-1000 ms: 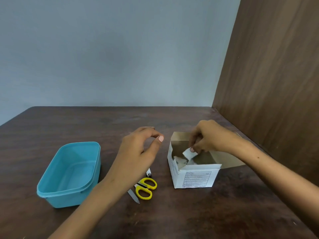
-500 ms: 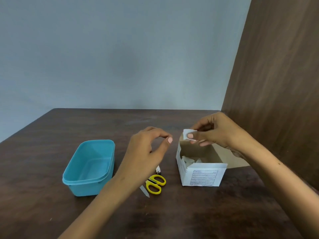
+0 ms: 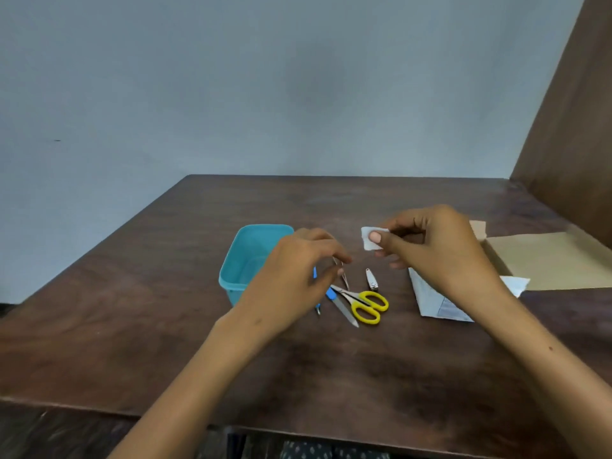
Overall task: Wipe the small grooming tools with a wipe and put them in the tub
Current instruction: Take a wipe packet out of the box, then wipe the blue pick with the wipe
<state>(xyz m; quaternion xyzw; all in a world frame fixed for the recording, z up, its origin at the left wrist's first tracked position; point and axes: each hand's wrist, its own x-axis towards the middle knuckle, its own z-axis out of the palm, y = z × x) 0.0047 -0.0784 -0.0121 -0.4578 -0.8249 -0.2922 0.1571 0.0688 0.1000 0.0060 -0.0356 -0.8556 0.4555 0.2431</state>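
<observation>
Head view. Two bare hands are raised over one dark wooden table [image 3: 331,366]. The right hand [image 3: 440,250] pinches one small white wipe [image 3: 368,238] between thumb and forefinger, the remaining fingers curled beneath; the wipe projects from the fingertips toward the left hand, clear of the table. The left hand [image 3: 298,273] hovers with fingers curled downward; a thin metal pair of tweezers [image 3: 341,276] shows just beneath its fingertips, but whether the fingers actually grip it cannot be told.

One turquoise tub [image 3: 245,260], open-topped and with nothing visible inside, stands on the table on the outer side of the left hand, partly hidden by that hand.

Grooming tools visible, five in all, grouped between and below the two hands:
- one pair of tweezers, at the left fingertips;
- one pair of yellow-handled scissors [image 3: 367,306], lying flat nearer the viewer than the fingertips, its blades pointing toward the left hand;
- one blue-handled nail file [image 3: 341,306], lying beside and partly under the scissor blades;
- one metal nail clipper [image 3: 371,279], below the wipe and just beyond the scissor handles;
- one slim blue-handled tool [image 3: 317,293], mostly hidden by the left hand, only its shaft and tip showing.

One opened cardboard box [image 3: 536,263] lies beneath and beyond the right hand and wrist, its white printed side showing under the wrist.
</observation>
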